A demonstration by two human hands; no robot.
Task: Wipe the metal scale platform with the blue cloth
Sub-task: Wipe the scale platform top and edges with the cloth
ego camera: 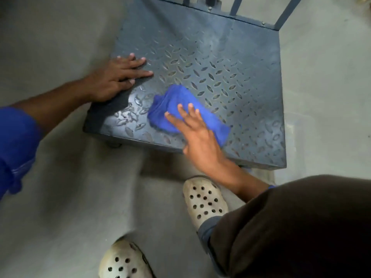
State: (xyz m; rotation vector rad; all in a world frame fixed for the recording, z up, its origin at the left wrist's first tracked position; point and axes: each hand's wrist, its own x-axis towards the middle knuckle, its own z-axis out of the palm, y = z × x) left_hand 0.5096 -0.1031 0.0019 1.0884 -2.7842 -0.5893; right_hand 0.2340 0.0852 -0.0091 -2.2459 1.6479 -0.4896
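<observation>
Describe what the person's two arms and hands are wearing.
Both hands are bare: no gloves, rings or watch visible. The left hand comes from a bright blue sleeve pushed up past the forearm. The right hand has a bare forearm; only a sliver of blue shows near the knee.

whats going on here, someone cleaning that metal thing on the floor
Yes. A person crouches over a metal scale platform that sits on the floor and wipes it. The right hand presses a bunched blue cloth flat against the platform's near part, fingers spread over it. The left hand lies open, palm down, on the platform's left edge, apparently bracing. The diamond-patterned plate looks shinier near the cloth and dull and dusty farther back, so much of it seems not yet wiped.
</observation>
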